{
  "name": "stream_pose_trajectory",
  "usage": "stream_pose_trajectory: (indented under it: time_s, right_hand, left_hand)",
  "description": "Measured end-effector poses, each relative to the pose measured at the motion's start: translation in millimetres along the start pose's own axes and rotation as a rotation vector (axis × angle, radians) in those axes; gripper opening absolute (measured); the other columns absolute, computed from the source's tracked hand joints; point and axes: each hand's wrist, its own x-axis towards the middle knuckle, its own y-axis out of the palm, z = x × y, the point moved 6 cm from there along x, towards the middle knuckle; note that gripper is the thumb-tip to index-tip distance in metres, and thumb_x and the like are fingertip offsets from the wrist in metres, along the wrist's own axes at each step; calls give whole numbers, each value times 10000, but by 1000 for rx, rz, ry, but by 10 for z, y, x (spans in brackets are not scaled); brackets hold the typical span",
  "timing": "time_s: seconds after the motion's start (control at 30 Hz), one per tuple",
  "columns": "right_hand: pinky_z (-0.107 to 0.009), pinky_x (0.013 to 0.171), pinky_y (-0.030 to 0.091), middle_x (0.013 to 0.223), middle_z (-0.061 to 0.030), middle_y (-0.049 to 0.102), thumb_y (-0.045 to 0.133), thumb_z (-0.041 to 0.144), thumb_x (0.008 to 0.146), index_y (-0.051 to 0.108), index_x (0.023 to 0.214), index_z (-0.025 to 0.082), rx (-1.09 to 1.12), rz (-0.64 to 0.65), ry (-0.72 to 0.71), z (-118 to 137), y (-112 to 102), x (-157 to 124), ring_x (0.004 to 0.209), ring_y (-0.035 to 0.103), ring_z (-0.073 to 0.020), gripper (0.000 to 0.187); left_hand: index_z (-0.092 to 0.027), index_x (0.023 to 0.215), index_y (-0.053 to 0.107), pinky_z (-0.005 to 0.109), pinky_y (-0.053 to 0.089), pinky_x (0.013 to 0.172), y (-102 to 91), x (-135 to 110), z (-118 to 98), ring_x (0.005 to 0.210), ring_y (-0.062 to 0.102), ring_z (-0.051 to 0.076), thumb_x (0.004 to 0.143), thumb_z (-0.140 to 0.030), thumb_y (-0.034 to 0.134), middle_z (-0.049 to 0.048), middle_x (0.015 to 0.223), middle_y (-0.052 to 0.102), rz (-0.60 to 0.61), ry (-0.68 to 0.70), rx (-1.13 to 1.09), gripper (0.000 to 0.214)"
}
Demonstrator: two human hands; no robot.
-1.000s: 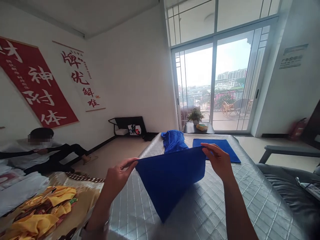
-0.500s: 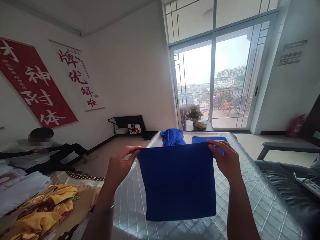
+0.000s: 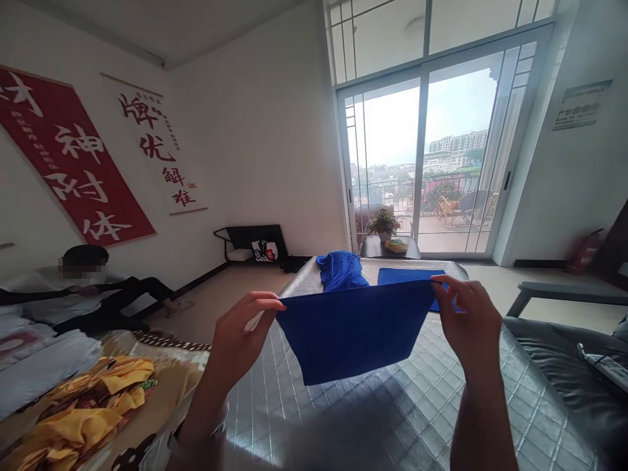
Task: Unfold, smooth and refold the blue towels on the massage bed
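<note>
A blue cloth [image 3: 358, 330] hangs stretched between my two hands above a silver quilted cover [image 3: 392, 418]. My left hand [image 3: 248, 330] pinches its upper left corner between thumb and fingers. At the upper right corner, my right hand [image 3: 464, 317] is closed in the same kind of pinch. The cloth's lower edge swings free and tilts away from me. Beyond it on the silver surface lie a crumpled blue cloth heap [image 3: 339, 269] and a flat blue piece [image 3: 411, 275], partly covered by the held cloth and my right hand.
Yellow fabric [image 3: 93, 418] lies in a pile at the left, with white bundles [image 3: 53, 366] behind it. A person [image 3: 83, 294] sits by the left wall. To the right is a black leather sofa [image 3: 554, 353]. A small table [image 3: 366, 249] with a potted plant [image 3: 385, 224] stands by the glass door.
Both hands have moved a little apart, the right one outward to the right. The cloth's lower edge has lifted and swung away, so the cloth looks shorter.
</note>
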Motion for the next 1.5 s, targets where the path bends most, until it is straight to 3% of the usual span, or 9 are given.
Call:
stream_pose_trajectory:
  time_s: [0.23, 0.5, 0.6, 0.7, 0.8, 0.9, 1.13, 1.33, 1.5]
  right_hand:
    - [-358, 752, 576, 800, -9, 740, 657, 598, 867, 705, 1123, 244, 326, -111, 389, -306, 27, -8, 719, 712, -201, 440]
    - [-449, 979, 547, 1110, -67, 755, 655, 502, 890, 662, 1214, 228, 331, -167, 379, -307, -2, 18, 1059, 708, -251, 425]
    - [-472, 1024, 522, 1198, -74, 735, 629, 487, 896, 642, 1250, 264, 340, 35, 322, -281, 399, 79, 1138, 681, -253, 419]
    - [-488, 1008, 534, 1141, -62, 757, 629, 457, 887, 651, 1226, 288, 396, 350, 246, -216, 1185, -14, 1109, 697, -264, 379]
    - [-519, 1011, 530, 1113, -59, 766, 642, 374, 870, 669, 1215, 274, 390, 657, 139, -95, 1929, -445, 1116, 696, -295, 360]
    - [-482, 1007, 532, 1260, -42, 718, 649, 295, 854, 670, 1262, 293, 361, 961, -42, 71, 2229, -1102, 1154, 678, -292, 409]
    - [-387, 827, 564, 986, -63, 743, 544, 341, 906, 752, 982, 270, 23, 1197, -87, -296, 1293, -1963, 903, 703, -242, 232]
    - [-361, 745, 604, 999, -48, 753, 563, 470, 882, 762, 898, 333, -144, 1019, 248, -1073, 142, -2354, 781, 724, -230, 242]
    - [-360, 807, 627, 1106, -55, 769, 611, 577, 847, 815, 919, 368, -138, 852, 269, -1112, -237, -2483, 917, 753, -276, 302]
  left_hand:
    - [-253, 946, 756, 263, 538, 781, 104, -126, -422, 879, 675, 165, 989, -287, 569, 32, 952, 713, 97, 37, -165, 195]
    - [-286, 1042, 764, 256, 555, 771, 512, -409, -807, 849, 685, 146, 959, -130, 560, 34, 961, 709, 334, 0, -578, 269]
    - [-288, 1057, 771, 273, 570, 786, 637, -540, -662, 874, 692, 165, 925, -130, 570, 43, 965, 722, 333, -89, -608, 288]
    - [-288, 1030, 780, 308, 584, 820, 719, -758, -255, 897, 699, 189, 906, -185, 578, 44, 973, 735, 253, -256, -485, 259]
    - [-271, 1023, 782, 338, 592, 829, 840, -1133, 272, 921, 709, 210, 896, -251, 548, 53, 1002, 743, 219, -426, -328, 267]
    - [-241, 976, 791, 349, 598, 811, 1046, -1604, 750, 873, 723, 219, 856, -267, 527, 61, 960, 754, 329, -559, -258, 292]
    - [-246, 1005, 797, 337, 583, 860, 1191, -2249, 1239, 867, 734, 212, 811, -223, 524, 58, 995, 762, 508, -617, -220, 336]
    - [-270, 962, 801, 347, 585, 865, 1157, -2344, 1319, 910, 732, 229, 848, -300, 558, 58, 976, 766, 480, -620, -255, 270]
    - [-282, 983, 790, 363, 592, 855, 1132, -2270, 1311, 917, 726, 233, 896, -399, 569, 52, 970, 747, 394, -608, -274, 265]
